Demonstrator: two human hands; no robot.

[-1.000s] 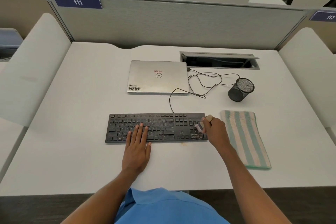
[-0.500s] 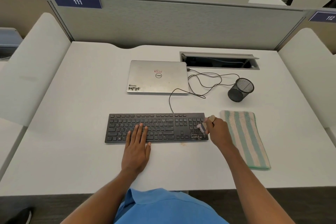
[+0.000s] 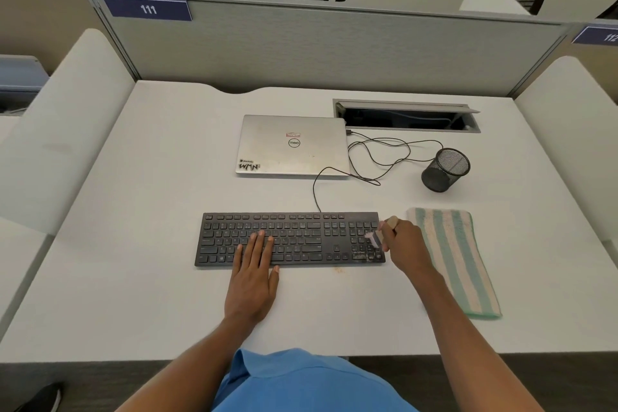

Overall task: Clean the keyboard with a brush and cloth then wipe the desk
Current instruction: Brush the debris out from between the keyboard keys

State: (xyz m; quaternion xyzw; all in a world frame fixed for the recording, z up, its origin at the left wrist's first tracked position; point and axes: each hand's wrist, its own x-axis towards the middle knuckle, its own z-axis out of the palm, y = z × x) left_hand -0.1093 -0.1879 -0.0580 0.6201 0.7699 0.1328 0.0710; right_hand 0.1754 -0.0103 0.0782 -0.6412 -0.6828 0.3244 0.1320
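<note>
The black keyboard [image 3: 289, 239] sits on the white desk [image 3: 133, 244]. The left hand [image 3: 254, 274] lies flat on the keys left of the keyboard's middle, its fingers straight and close together. The right hand [image 3: 406, 246] is at the keyboard's right end, its fingers curled tight around a small brush [image 3: 379, 236]. The brush hairs touch the number keys, and pale dirt shows on the keys in the near right corner. A striped cloth [image 3: 451, 257] lies flat just right of the keyboard. A shut laptop [image 3: 292, 144] lies behind the keyboard. 1 black mesh cup [image 3: 444, 170] stands behind it, off to the right.
</note>
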